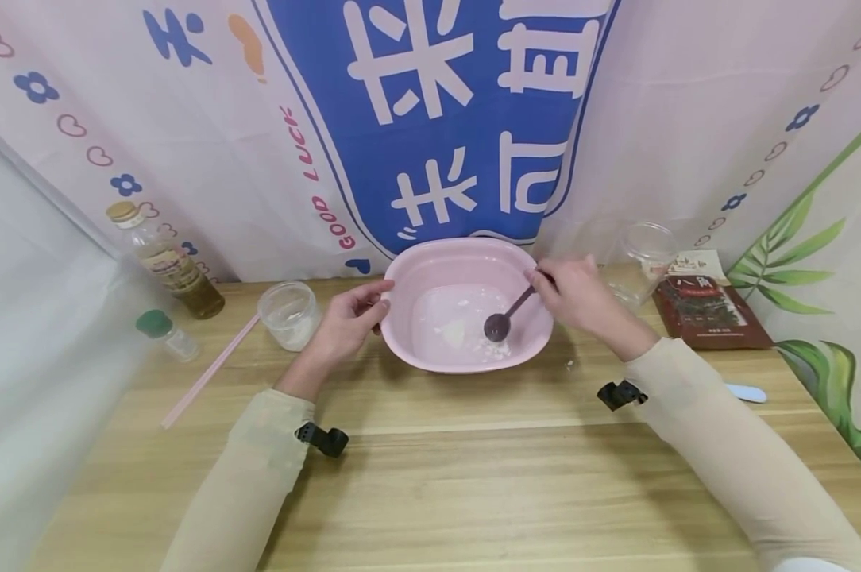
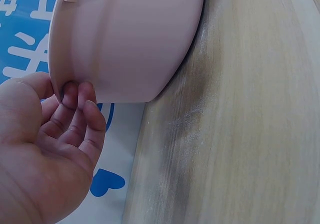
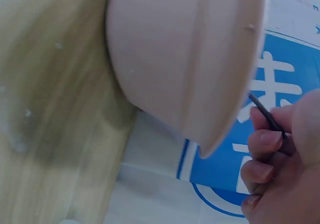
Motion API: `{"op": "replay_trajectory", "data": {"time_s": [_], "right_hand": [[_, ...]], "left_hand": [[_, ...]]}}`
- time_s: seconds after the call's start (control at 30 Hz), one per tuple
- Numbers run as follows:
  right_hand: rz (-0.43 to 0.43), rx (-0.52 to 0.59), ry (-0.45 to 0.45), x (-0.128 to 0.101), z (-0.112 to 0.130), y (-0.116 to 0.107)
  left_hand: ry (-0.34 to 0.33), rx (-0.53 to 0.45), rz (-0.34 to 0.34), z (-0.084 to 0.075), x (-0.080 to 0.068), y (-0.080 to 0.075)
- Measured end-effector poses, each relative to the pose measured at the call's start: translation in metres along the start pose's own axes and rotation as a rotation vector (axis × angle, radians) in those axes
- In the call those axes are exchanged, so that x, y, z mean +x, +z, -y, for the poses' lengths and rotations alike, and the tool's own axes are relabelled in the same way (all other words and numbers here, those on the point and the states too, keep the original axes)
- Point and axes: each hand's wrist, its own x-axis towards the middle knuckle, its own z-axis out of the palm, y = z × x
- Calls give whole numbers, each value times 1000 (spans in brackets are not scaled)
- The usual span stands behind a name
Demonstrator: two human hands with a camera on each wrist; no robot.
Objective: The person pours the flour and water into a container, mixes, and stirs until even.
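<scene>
Tabletop basin (image 1: 416, 274): left fingers (image 2: 75, 96) touch rim.

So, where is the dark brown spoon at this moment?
In the head view the dark brown spoon is inside the pink plastic basin, right of its centre; its bowl lies beside the white lumps, and the right hand holds its handle.
</scene>
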Motion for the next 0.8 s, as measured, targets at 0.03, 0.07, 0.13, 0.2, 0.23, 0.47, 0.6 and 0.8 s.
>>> {"op": "replay_trajectory", "data": {"time_s": [0.03,0.07,0.13,0.2,0.23,0.47,0.6,0.8], "right_hand": [[14,-21,-8,-1,0,2],[25,-40,-14,-1,0,4],[35,-60,-19,-2,0,7],[24,-70,-19,-2,1,8],[14,-66,-17,-2,1,8],[-72,-7,16,0,3,-1],[-70,-7,32,0,2,0],[8,-71,54,-1,1,7]], "left_hand": [[0,2,0,0,0,0],[1,4,-1,0,0,0],[0,8,-2,0,0,0],[-1,10,-1,0,0,0],[0,9,-1,0,0,0],[-2,1,-3,0,0,0],[-6,2,-5,-1,0,0],[-12,3,0,0,1,0]]}}
